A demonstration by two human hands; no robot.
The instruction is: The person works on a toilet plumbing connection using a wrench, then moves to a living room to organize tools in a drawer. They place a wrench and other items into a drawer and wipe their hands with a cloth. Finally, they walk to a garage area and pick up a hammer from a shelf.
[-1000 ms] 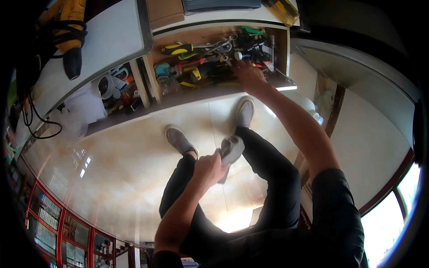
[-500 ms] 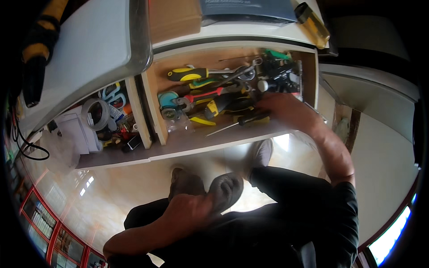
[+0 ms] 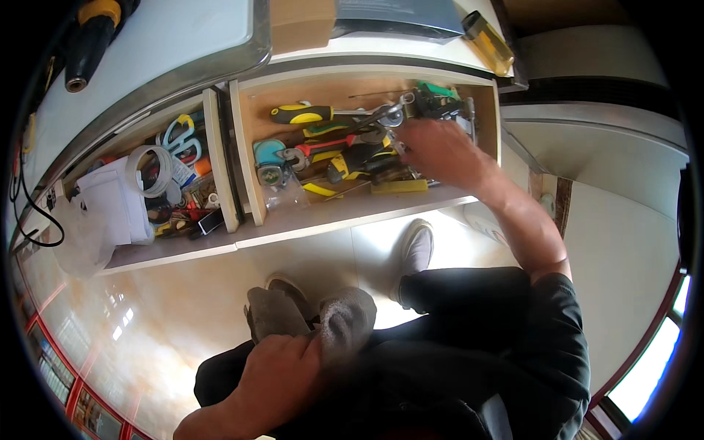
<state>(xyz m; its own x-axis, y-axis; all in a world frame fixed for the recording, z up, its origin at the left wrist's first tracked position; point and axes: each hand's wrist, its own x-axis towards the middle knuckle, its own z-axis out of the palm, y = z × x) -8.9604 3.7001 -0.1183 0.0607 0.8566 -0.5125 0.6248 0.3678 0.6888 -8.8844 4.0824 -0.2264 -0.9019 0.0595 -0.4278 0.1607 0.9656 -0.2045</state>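
Observation:
My left hand (image 3: 282,370) is closed on a bunched grey cloth (image 3: 347,323), which sticks out on both sides of the fist above my lap. Over the right part of an open tool drawer (image 3: 352,224), my right hand (image 3: 440,152) reaches down among the tools; its fingertips are hidden. Close to it lie a ring spanner (image 3: 407,98), black-and-yellow pliers (image 3: 356,160) and a yellow strip-shaped thing (image 3: 400,187). Further left are red-handled pliers (image 3: 334,142), a yellow-and-black screwdriver (image 3: 302,114) and a turquoise tape measure (image 3: 269,152).
A second open drawer to the left holds light-blue scissors (image 3: 182,138), a tape roll (image 3: 149,171) and papers (image 3: 114,202). On the worktop are a cardboard box (image 3: 302,26), a dark blue-grey box (image 3: 400,16), a yellow-and-clear container (image 3: 488,44) and a drill-like tool (image 3: 92,44).
My right hand has moved left and deeper among the tools. The dark-handled screwdriver at the drawer's front has shifted, exposing more of the yellow strip. The cloth remains in my left hand.

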